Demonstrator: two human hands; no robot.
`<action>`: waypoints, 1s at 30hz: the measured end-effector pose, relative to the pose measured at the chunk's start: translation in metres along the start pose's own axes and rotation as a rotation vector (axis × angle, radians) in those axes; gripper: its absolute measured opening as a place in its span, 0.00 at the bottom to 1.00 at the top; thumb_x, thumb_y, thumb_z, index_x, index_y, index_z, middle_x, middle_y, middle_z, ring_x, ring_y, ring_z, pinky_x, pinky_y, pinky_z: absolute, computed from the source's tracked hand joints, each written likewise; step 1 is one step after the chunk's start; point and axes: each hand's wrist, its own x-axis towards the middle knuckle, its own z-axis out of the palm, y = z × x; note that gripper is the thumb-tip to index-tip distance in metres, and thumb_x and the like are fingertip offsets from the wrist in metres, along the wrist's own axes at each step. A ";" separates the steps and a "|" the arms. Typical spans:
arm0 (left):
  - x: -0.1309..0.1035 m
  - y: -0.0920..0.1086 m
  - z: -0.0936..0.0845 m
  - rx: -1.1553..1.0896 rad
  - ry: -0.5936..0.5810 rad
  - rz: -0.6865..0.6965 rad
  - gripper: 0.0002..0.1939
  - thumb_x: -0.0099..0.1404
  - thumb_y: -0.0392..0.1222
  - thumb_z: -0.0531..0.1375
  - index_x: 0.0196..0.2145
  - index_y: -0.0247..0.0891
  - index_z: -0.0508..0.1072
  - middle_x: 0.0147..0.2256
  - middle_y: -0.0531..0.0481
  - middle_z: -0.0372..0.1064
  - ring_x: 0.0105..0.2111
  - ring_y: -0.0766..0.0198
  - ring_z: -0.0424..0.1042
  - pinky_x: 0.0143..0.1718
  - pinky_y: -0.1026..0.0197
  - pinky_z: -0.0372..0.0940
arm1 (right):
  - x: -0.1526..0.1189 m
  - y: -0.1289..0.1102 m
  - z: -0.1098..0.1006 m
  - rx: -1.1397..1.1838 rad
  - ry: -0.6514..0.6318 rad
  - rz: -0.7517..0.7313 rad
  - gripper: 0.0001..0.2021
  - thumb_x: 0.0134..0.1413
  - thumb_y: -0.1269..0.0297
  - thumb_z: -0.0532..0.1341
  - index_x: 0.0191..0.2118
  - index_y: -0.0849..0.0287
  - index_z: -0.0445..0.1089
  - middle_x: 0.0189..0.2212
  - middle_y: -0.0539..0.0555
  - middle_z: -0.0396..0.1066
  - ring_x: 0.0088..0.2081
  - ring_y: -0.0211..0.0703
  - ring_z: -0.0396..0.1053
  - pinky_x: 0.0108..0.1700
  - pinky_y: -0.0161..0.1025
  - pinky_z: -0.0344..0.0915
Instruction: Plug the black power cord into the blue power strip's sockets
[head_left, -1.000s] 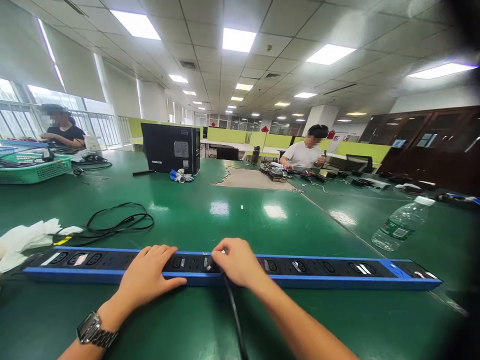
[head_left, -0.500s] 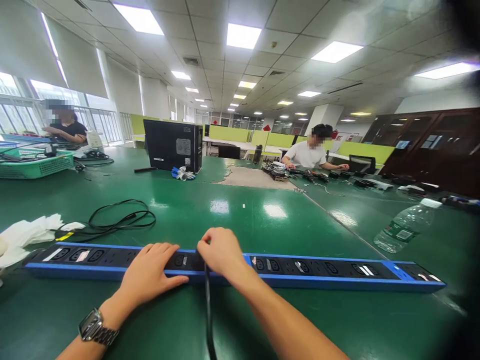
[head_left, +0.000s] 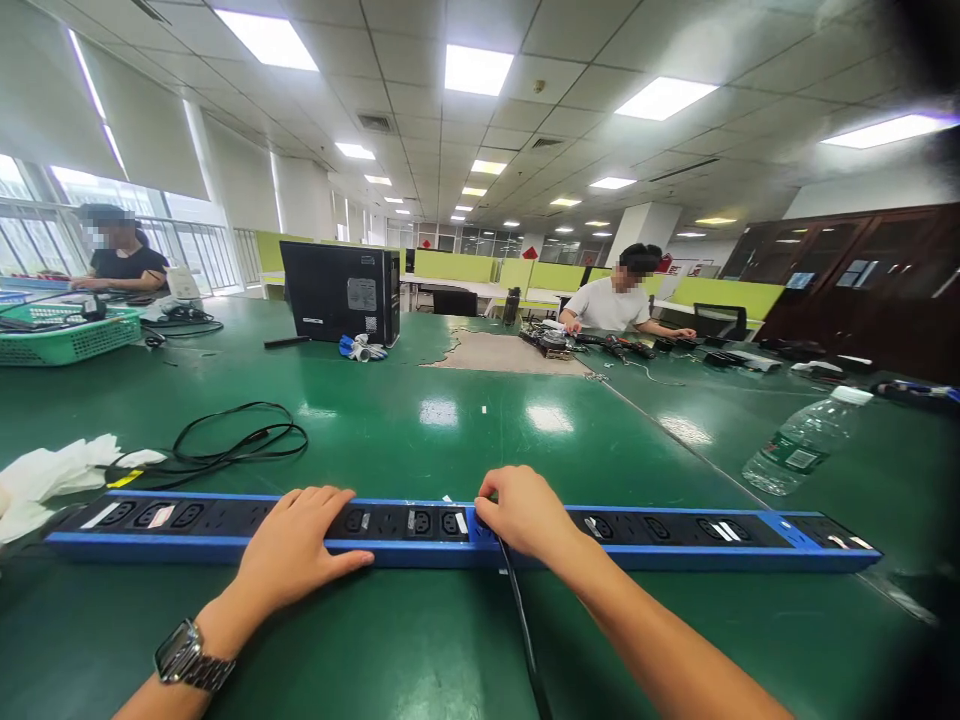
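A long power strip (head_left: 675, 556) with blue edges and black sockets lies across the green table in front of me. My left hand (head_left: 291, 540) is laid over it left of the middle, fingers at the far edge and thumb along the near edge, gripping it. Around the end of a black power cord (head_left: 527, 635) my right hand (head_left: 529, 508) is closed in a pinch, at a blue section near the strip's middle. Those fingers hide the plug end, so I cannot tell whether it sits in a socket. The cord hangs down toward me.
Behind the strip lie a coiled black cable (head_left: 240, 440) and white tissue (head_left: 56, 475). A plastic bottle (head_left: 806, 445) stands tilted-looking at right. Farther off are a computer tower (head_left: 341, 292), gloves (head_left: 363, 347), a green basket (head_left: 75, 340) and two people.
My right hand has moved right along the strip with the cord, uncovering sockets near the middle. My left hand stays on the strip. Small white scraps now show beside the strip.
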 end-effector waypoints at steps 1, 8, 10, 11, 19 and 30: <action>0.000 0.000 0.000 0.000 0.001 -0.002 0.36 0.55 0.69 0.58 0.52 0.41 0.72 0.49 0.44 0.73 0.50 0.48 0.70 0.54 0.47 0.60 | 0.000 0.001 0.001 0.011 -0.003 0.005 0.10 0.50 0.67 0.58 0.32 0.58 0.79 0.33 0.56 0.79 0.35 0.45 0.73 0.33 0.36 0.59; 0.000 -0.001 0.001 0.008 -0.017 -0.002 0.37 0.55 0.70 0.57 0.52 0.41 0.71 0.50 0.43 0.73 0.50 0.47 0.70 0.55 0.47 0.59 | -0.006 0.022 -0.033 0.175 0.120 0.017 0.11 0.51 0.64 0.57 0.31 0.59 0.78 0.28 0.53 0.77 0.30 0.41 0.71 0.32 0.34 0.61; 0.000 -0.001 0.001 0.008 -0.017 -0.001 0.37 0.55 0.70 0.57 0.52 0.40 0.71 0.50 0.43 0.73 0.50 0.47 0.70 0.54 0.47 0.59 | -0.011 0.041 -0.051 0.256 0.137 -0.001 0.13 0.52 0.60 0.55 0.33 0.58 0.77 0.26 0.52 0.76 0.28 0.40 0.69 0.31 0.34 0.61; 0.000 -0.001 0.001 0.007 -0.014 0.000 0.37 0.55 0.70 0.57 0.52 0.41 0.71 0.50 0.43 0.73 0.50 0.47 0.70 0.54 0.47 0.59 | -0.014 0.054 -0.058 0.236 0.125 -0.010 0.14 0.51 0.58 0.55 0.32 0.58 0.77 0.24 0.51 0.75 0.26 0.39 0.68 0.30 0.35 0.60; 0.002 -0.001 0.000 0.018 -0.016 0.007 0.37 0.55 0.71 0.56 0.52 0.41 0.72 0.50 0.42 0.73 0.50 0.47 0.70 0.54 0.47 0.60 | -0.026 0.126 -0.047 0.070 0.050 0.043 0.16 0.49 0.54 0.55 0.30 0.58 0.76 0.19 0.50 0.69 0.23 0.40 0.63 0.28 0.36 0.56; 0.000 -0.001 0.001 0.013 -0.013 0.001 0.37 0.55 0.71 0.56 0.52 0.42 0.71 0.50 0.42 0.72 0.51 0.47 0.69 0.55 0.46 0.58 | -0.022 0.109 -0.045 -0.056 0.046 0.017 0.12 0.50 0.60 0.56 0.28 0.58 0.76 0.20 0.51 0.72 0.24 0.41 0.65 0.29 0.37 0.57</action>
